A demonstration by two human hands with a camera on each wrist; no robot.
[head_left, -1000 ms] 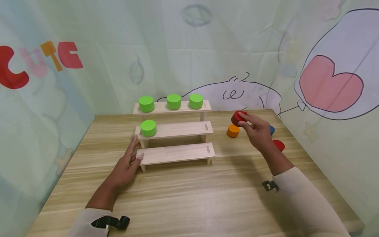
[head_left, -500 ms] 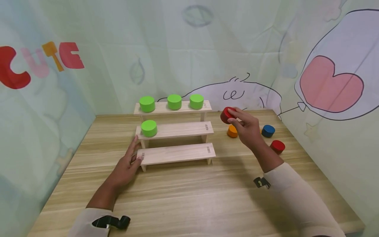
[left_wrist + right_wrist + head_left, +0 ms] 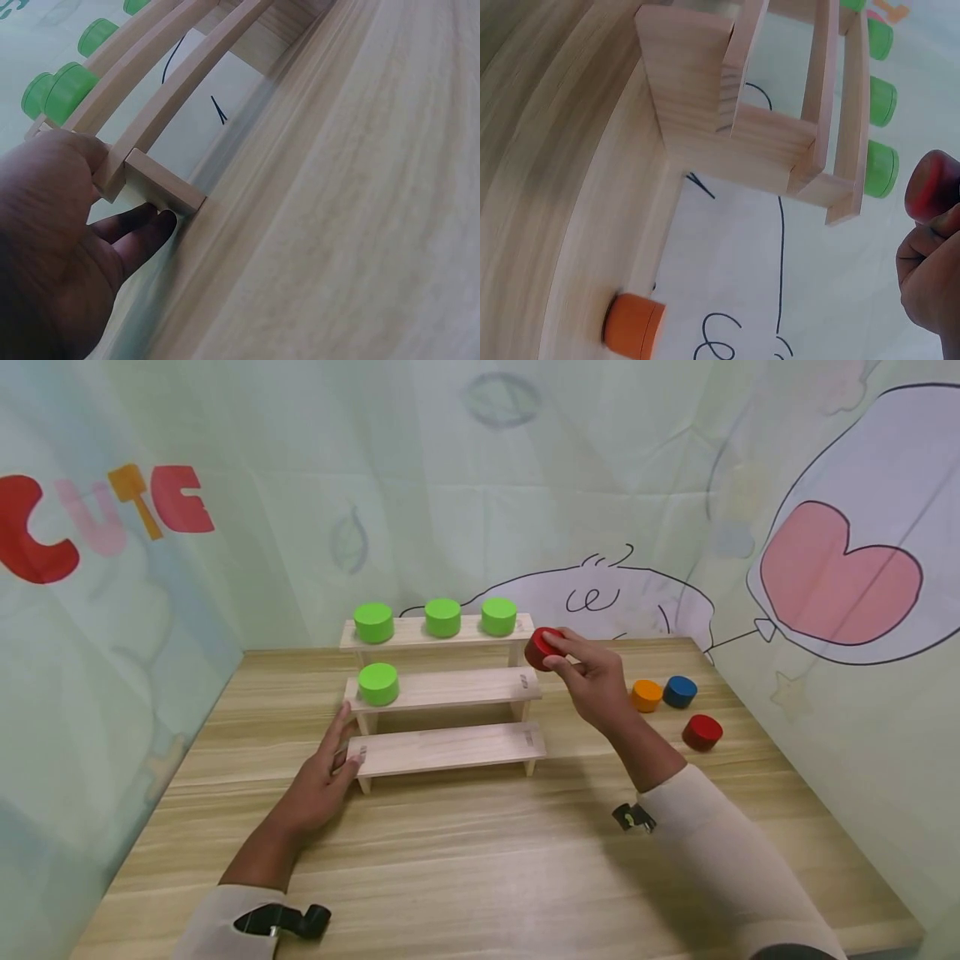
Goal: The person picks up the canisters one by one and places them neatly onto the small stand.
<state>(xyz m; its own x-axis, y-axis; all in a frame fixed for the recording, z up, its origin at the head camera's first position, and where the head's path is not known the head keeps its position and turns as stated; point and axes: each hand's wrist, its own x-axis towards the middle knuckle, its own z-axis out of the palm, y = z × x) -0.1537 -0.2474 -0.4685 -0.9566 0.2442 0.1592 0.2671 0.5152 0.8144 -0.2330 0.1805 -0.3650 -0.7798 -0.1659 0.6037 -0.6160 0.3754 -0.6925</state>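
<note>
A three-tier wooden stand [image 3: 442, 752] stands mid-table. My left hand [image 3: 318, 789] holds its left end, the thumb over the end of the lowest step and the fingers along the outer side; the left wrist view shows the fingertips [image 3: 166, 219] at the side panel [image 3: 165, 181]. My right hand [image 3: 596, 681] pinches a round red block [image 3: 542, 648] between thumb and fingers, raised near the right ends of the upper two steps. In the right wrist view this red block [image 3: 928, 186] is partly cut off at the edge. Green blocks [image 3: 442, 618] occupy the top step, and one green block [image 3: 378, 684] the middle step's left end.
On the table to the right lie an orange block [image 3: 647, 695], a blue block [image 3: 680, 692] and another red block [image 3: 702, 732]. A printed cloth [image 3: 600, 485] hangs behind and along both sides of the table.
My right hand has carried the red block leftward, from over the orange block to the stand's right end. The orange, blue and second red blocks now show fully. The left hand has stayed put.
</note>
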